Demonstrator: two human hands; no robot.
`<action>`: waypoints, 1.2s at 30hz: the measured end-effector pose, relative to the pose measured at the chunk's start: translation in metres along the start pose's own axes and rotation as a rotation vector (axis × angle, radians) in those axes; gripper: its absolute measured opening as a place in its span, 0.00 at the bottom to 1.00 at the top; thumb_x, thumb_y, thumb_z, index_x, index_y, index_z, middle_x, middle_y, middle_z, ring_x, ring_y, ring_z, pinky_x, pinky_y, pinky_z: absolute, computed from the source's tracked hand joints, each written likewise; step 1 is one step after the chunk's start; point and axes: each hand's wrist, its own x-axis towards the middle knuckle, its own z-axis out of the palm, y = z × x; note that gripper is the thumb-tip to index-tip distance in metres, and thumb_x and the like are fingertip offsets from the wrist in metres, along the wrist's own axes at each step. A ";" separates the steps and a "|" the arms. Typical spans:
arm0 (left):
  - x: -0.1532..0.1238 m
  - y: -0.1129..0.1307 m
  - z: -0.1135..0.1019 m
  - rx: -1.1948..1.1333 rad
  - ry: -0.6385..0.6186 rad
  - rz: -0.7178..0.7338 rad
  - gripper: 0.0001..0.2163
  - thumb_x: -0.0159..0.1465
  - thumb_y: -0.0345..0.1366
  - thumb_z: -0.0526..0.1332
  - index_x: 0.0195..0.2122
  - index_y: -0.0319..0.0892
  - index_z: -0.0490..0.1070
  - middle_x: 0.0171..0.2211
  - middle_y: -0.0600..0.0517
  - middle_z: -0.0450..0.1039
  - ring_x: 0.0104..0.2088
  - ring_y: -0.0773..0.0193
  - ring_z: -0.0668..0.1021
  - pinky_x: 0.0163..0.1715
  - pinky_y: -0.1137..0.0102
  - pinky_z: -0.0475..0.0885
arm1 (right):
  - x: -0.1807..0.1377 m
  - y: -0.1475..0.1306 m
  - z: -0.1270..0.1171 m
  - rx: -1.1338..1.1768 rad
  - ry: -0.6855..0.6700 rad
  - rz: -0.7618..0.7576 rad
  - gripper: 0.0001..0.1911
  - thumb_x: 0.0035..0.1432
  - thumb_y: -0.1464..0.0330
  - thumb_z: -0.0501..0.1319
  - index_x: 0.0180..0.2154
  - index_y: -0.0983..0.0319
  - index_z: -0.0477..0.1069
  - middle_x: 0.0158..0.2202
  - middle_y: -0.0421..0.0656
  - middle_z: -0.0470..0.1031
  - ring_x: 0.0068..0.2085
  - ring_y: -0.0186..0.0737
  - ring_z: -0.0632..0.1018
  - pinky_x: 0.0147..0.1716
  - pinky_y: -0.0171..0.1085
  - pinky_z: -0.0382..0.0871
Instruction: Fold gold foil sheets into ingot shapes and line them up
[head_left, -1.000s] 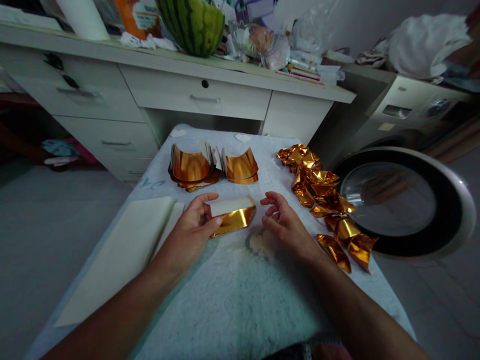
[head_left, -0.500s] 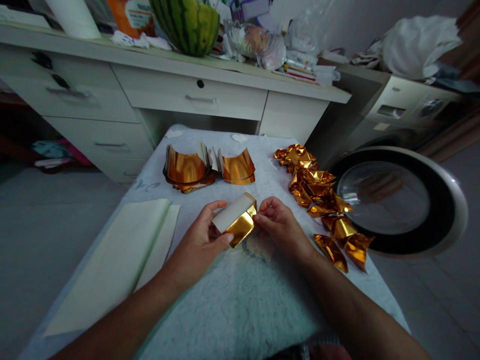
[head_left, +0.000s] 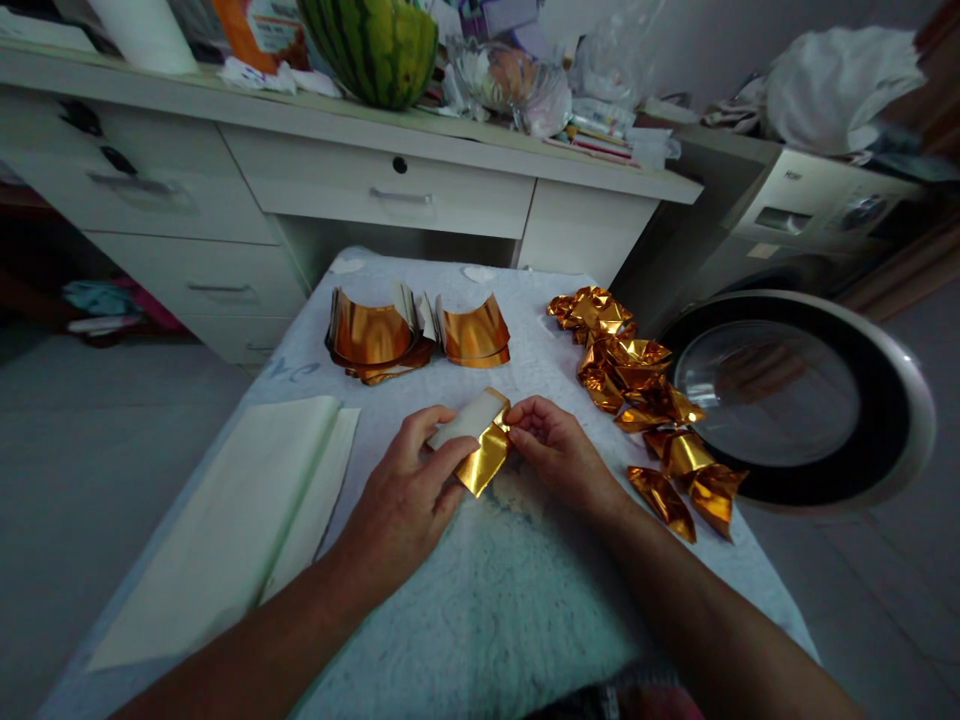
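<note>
Between my hands is a sheet of gold foil paper (head_left: 484,462), partly folded, its pale underside showing along the upper part. My left hand (head_left: 416,470) grips its left end, thumb lying across the top. With thumb and fingertips, my right hand (head_left: 547,440) pinches the right corner. Beyond them lie curled stacks of gold foil paper (head_left: 375,335), with a smaller stack (head_left: 474,335) to the right. Several folded gold foil pieces (head_left: 626,365) are heaped along the table's right side.
Large pale paper sheets (head_left: 225,530) lie on the left of the cloth-covered table (head_left: 480,620). A white drawer desk (head_left: 450,205) stands behind it, holding a cut watermelon (head_left: 375,50). The open round washing machine door (head_left: 795,400) is close by the table's right edge.
My left thumb has moved from the sheet's lower edge up across its top. The foil sheet has tilted slightly, and my right hand still pinches its corner.
</note>
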 end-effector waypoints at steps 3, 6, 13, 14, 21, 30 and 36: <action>0.002 0.000 -0.002 0.109 0.027 0.116 0.13 0.61 0.25 0.61 0.45 0.46 0.71 0.55 0.46 0.64 0.58 0.44 0.66 0.55 0.44 0.67 | 0.000 0.003 -0.001 -0.102 -0.011 -0.021 0.04 0.58 0.69 0.59 0.37 0.59 0.67 0.29 0.36 0.69 0.30 0.33 0.71 0.30 0.33 0.65; 0.004 -0.001 -0.002 0.126 -0.031 0.225 0.08 0.63 0.26 0.60 0.39 0.45 0.73 0.50 0.49 0.72 0.56 0.45 0.68 0.54 0.44 0.66 | -0.002 0.003 0.000 -0.347 -0.010 -0.089 0.06 0.58 0.74 0.57 0.38 0.59 0.68 0.28 0.36 0.69 0.30 0.34 0.70 0.31 0.34 0.63; 0.000 -0.001 0.005 0.023 -0.223 0.255 0.08 0.68 0.26 0.54 0.40 0.41 0.73 0.38 0.49 0.77 0.40 0.59 0.77 0.42 0.62 0.75 | -0.005 -0.001 0.005 -0.858 -0.034 -0.225 0.07 0.57 0.78 0.60 0.34 0.61 0.73 0.33 0.42 0.70 0.39 0.40 0.70 0.41 0.39 0.62; -0.001 -0.001 0.005 0.026 -0.222 0.259 0.08 0.68 0.27 0.54 0.40 0.41 0.73 0.38 0.49 0.77 0.41 0.59 0.77 0.42 0.62 0.75 | -0.006 -0.001 0.004 -0.870 -0.035 -0.223 0.07 0.57 0.78 0.61 0.34 0.61 0.74 0.35 0.43 0.70 0.40 0.41 0.70 0.42 0.39 0.62; 0.001 -0.001 0.002 -0.019 -0.205 0.202 0.06 0.67 0.29 0.56 0.38 0.42 0.73 0.37 0.50 0.77 0.40 0.59 0.78 0.42 0.64 0.75 | -0.008 -0.007 0.003 -0.797 -0.212 -0.360 0.10 0.57 0.81 0.57 0.34 0.62 0.73 0.36 0.43 0.72 0.40 0.40 0.70 0.43 0.38 0.62; 0.006 -0.001 0.004 -0.078 -0.213 -0.001 0.04 0.66 0.29 0.58 0.34 0.42 0.71 0.32 0.52 0.75 0.36 0.60 0.76 0.39 0.63 0.70 | -0.016 -0.022 0.003 -0.790 -0.346 -0.285 0.08 0.51 0.75 0.64 0.35 0.63 0.70 0.39 0.45 0.69 0.42 0.43 0.67 0.44 0.41 0.62; 0.006 -0.002 0.000 -0.059 -0.233 -0.106 0.03 0.62 0.32 0.63 0.31 0.44 0.72 0.32 0.54 0.73 0.40 0.58 0.74 0.43 0.59 0.66 | -0.014 -0.018 0.005 -0.763 -0.341 -0.243 0.02 0.58 0.75 0.63 0.34 0.62 0.73 0.41 0.46 0.69 0.45 0.42 0.68 0.46 0.41 0.62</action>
